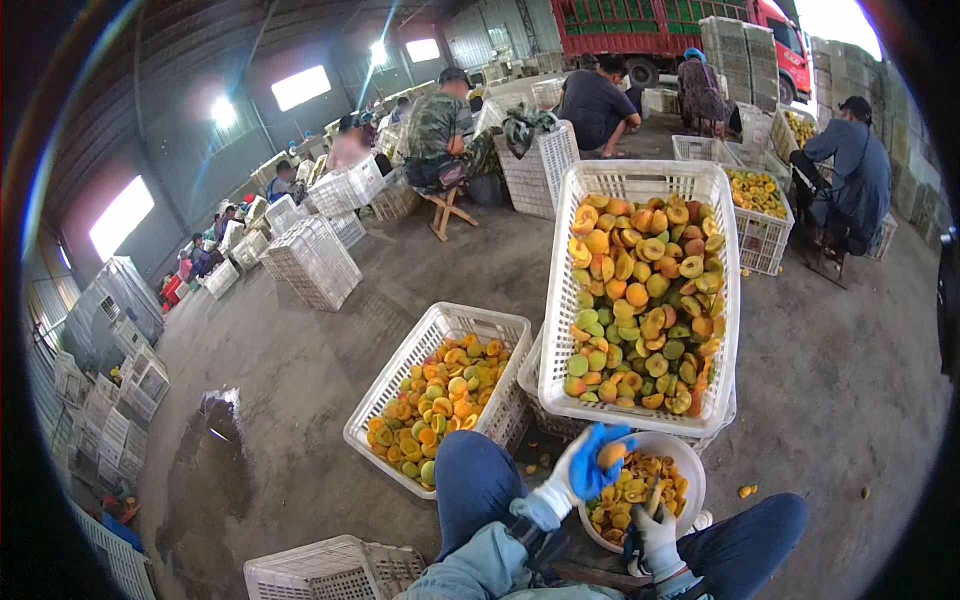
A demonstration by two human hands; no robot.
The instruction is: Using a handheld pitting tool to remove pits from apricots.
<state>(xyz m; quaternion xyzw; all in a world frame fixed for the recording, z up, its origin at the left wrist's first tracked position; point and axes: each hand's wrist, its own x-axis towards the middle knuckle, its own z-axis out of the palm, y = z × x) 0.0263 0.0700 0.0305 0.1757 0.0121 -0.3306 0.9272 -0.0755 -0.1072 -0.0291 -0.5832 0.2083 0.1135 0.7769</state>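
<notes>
My left hand (581,476), in a white and blue coated work glove, holds an orange stone fruit (611,455) above the left rim of a round white tub (697,480). Cut fruit pieces (626,499) fill much of that tub. My right hand (654,525), gloved too, grips a slim tool with a light brown handle (654,496) over the tub's near side; its exact kind cannot be told. Beyond the tub a white plastic crate (551,330) full of halved fruit (645,300) rests on another crate. Left of my knee stands a second crate (375,401) with fruit halves (442,397).
An upturned-looking white crate (300,570) lies at the near left. Crates (315,259) stand farther off on the concrete floor. Several people sit working, one in camouflage (442,124), another in blue-grey (855,161) at right. A wet patch (214,457) marks the floor. A red truck (652,30) stands behind.
</notes>
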